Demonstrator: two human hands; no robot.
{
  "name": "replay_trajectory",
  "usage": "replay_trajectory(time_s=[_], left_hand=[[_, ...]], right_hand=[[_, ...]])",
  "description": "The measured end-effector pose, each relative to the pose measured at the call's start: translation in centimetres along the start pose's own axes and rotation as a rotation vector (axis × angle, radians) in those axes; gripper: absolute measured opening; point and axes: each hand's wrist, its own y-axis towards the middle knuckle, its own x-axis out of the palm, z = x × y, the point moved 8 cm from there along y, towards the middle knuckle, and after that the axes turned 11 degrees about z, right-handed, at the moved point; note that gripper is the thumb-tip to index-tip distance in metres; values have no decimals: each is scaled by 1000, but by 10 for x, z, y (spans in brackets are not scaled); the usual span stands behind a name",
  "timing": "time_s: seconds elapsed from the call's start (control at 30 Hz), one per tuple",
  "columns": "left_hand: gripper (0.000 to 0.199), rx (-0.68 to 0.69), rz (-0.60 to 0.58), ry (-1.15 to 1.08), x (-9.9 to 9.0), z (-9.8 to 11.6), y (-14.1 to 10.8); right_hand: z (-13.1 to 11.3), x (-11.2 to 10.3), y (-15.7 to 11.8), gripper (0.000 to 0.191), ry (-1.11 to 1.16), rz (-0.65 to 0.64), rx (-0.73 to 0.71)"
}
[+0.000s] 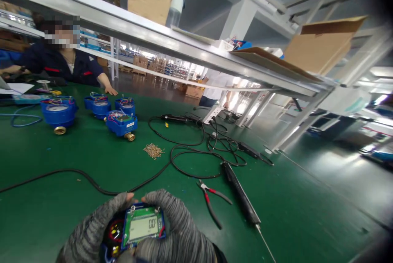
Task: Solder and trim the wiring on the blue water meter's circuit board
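A blue meter with a green circuit board and a lit display (143,227) is held between both hands at the bottom centre. My left hand (95,226), in a grey striped fingerless glove, wraps its left side. From the right, my right hand (178,226), gloved the same way, closes round it with a finger at the top edge and others low over the board. Pliers with red and black handles (211,201) lie open to the right. Beside them is a black electric screwdriver (241,193). Small brass screws (153,151) form a pile beyond the hands.
Several blue meters (122,123) with brass fittings stand at the back left of the green table (123,160). Black cables (184,152) coil across the middle. A co-worker (70,64) sits across at left; another person (215,85) stands behind. A metal shelf (147,35) with boxes hangs overhead.
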Motion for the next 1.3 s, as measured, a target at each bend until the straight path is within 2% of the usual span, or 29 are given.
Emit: replay_trajectory(time_s=[0.1,0.17,0.3,0.4,0.67,0.77,0.93,1.13,1.3], left_hand=[[65,44,-14,66,-7,23,9],[64,42,-54,60,-8,31,15],[67,-39,-187,39,-6,32,22],[70,-25,-257,5,-7,38,28],[67,309,-429,64,-3,63,48],[67,340,-432,73,-4,63,49],[65,272,-420,39,-7,58,46],[67,257,-385,-36,-8,58,47],[66,188,-340,-74,-9,57,45]], right_hand=[[-15,-3,4,65,-13,-3,-178],[-14,-2,6,64,-63,-15,-227],[0,-3,4,61,-62,-9,-173],[3,-3,1,61,-58,-20,-162],[3,-2,2,63,-18,0,-132],[1,-1,3,62,-11,-4,-116],[-7,-2,3,62,-102,-31,-142],[-10,-3,-1,64,-261,-55,-164],[-18,0,0,64,-240,7,-229]])
